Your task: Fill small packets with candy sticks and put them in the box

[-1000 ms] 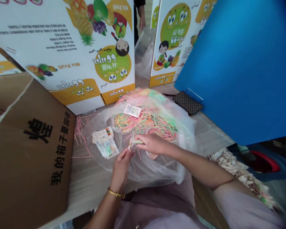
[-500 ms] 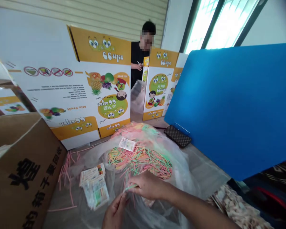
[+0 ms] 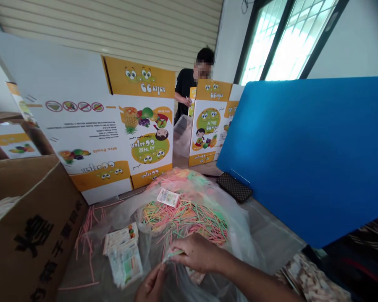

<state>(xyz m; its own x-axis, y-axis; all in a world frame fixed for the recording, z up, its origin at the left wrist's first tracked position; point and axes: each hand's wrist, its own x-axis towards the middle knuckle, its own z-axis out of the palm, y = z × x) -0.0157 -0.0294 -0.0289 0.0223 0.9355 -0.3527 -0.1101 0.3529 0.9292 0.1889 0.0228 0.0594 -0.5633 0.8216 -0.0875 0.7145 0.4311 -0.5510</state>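
Observation:
Low in the view, my left hand (image 3: 151,285) is closed, its thumb and fingers pinching the end of a small whitish plastic packet (image 3: 166,256). My right hand (image 3: 197,253) is closed around thin candy sticks (image 3: 177,253), a pale green one showing; their tips meet the packet between my hands. Just beyond lies a pile of pink, green and yellow candy sticks (image 3: 189,216) in a large clear plastic bag (image 3: 239,235). On the left, filled packets (image 3: 126,262) lie in a stack with printed labels. Another printed packet (image 3: 168,197) rests on the pile.
A brown carton (image 3: 28,226) stands at left. Printed cardboard sheets (image 3: 91,130) and a blue board (image 3: 302,151) wall off the back and right. A checked wallet (image 3: 234,187) lies by the board. Loose pink sticks (image 3: 90,235) lie left. A person (image 3: 189,88) works behind the cardboard.
The camera view has tilted up slightly, so the scene sits lower. Both hands stay close together with the sticks and packet between them, moving only a little.

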